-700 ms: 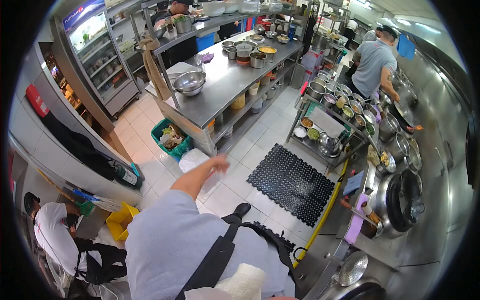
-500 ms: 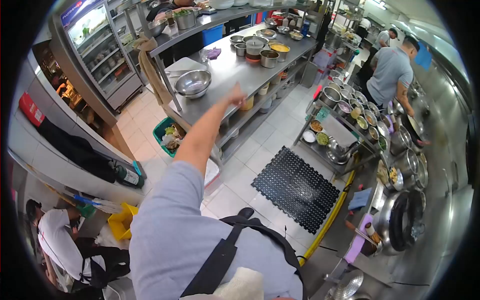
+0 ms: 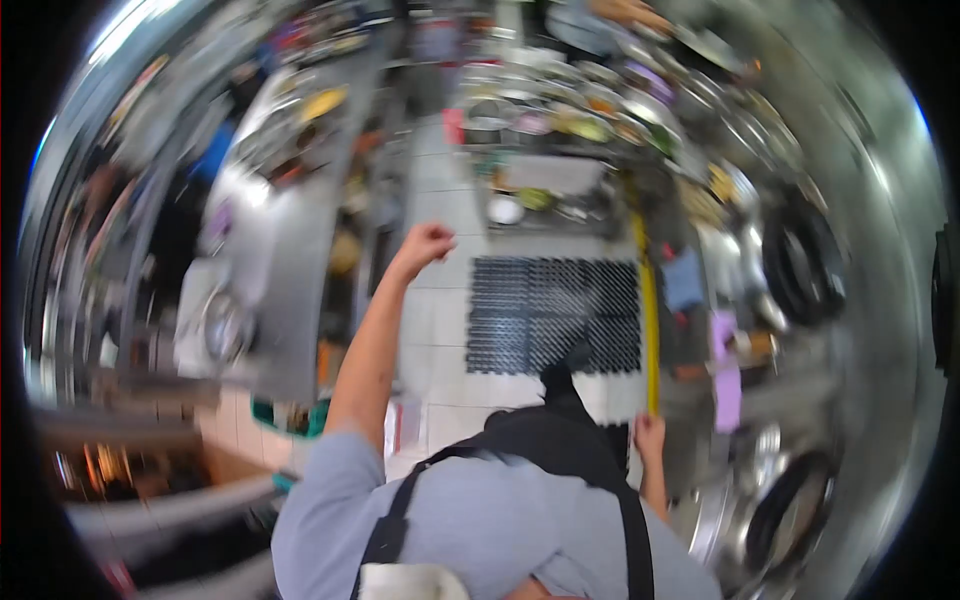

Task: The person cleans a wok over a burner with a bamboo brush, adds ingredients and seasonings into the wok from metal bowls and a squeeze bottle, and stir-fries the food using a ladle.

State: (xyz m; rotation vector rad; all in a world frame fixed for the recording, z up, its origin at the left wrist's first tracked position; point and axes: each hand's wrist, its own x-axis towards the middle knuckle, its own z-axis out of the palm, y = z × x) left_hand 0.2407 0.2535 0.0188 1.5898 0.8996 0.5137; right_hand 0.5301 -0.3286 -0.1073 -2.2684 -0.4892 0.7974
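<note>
The black mat [image 3: 510, 315] is lying on the floor, around twelve o'clock from the person, with a yellow tube [image 3: 647, 300] running along its three o'clock edge. The left hand [image 3: 428, 245] is hovering at the mat's ten o'clock, half curled; the right hand [image 3: 650, 435] is curling at five. I can't tell whether either is gripping anything. Bowls [image 3: 532, 122] are crowding together at twelve.

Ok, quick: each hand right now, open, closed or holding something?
Left hand: fingers look curled, nothing visible in its grip; whether fully closed can't be told.
Right hand: looks curled, nothing visible held; too blurred to be sure.
</note>
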